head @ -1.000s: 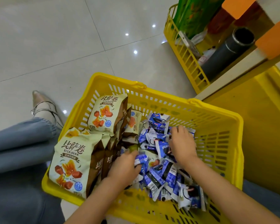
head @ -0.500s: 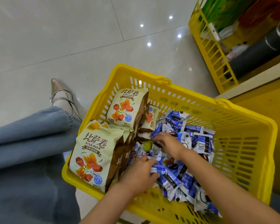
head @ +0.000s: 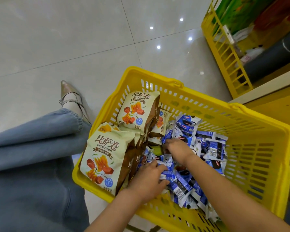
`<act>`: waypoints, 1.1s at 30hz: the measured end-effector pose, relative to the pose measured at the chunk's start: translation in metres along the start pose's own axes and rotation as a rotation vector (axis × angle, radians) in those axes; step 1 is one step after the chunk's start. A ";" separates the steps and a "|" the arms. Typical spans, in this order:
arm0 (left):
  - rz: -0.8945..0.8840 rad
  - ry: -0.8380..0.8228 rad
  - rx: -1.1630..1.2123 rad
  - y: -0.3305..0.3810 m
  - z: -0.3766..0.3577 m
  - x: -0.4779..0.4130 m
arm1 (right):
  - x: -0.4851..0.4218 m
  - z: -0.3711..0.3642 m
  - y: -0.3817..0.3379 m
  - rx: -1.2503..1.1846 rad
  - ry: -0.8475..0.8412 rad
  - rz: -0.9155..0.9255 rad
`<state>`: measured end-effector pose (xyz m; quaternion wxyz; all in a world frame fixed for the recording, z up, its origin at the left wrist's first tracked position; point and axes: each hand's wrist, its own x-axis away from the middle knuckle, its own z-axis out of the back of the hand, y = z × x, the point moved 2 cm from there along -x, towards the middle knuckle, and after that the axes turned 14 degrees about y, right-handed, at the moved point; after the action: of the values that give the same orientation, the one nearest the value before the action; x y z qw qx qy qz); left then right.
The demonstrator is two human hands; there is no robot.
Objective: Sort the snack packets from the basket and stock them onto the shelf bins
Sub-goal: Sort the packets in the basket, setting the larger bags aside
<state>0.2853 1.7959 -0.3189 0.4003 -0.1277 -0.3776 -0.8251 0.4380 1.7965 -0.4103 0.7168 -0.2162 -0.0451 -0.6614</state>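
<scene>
Your right hand [head: 176, 146] has slid in beside your left hand [head: 149, 180], whose fingers [head: 158, 167] clutch small blue-and-white snack packets [head: 213, 148] in the yellow plastic basket [head: 266, 124]; right fingers buried, grip unclear: still gathering.

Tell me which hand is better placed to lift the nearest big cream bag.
Left, probably: the left hand lies beside that cream bag; the right hand is deeper among the blue packets.
</scene>
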 end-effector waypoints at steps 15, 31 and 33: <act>-0.027 -0.007 -0.196 -0.005 -0.007 0.006 | 0.070 0.010 0.034 -0.586 -0.182 -0.387; -0.009 0.033 -0.077 0.005 0.007 0.001 | 0.060 0.026 0.019 -0.336 0.038 -0.461; -0.013 0.052 -0.087 0.008 0.010 0.000 | 0.072 0.043 0.021 -0.309 0.144 -0.482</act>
<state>0.2899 1.7995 -0.3081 0.3985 -0.1212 -0.3316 -0.8465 0.4762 1.7463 -0.3519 0.4988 -0.2586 0.0571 -0.8252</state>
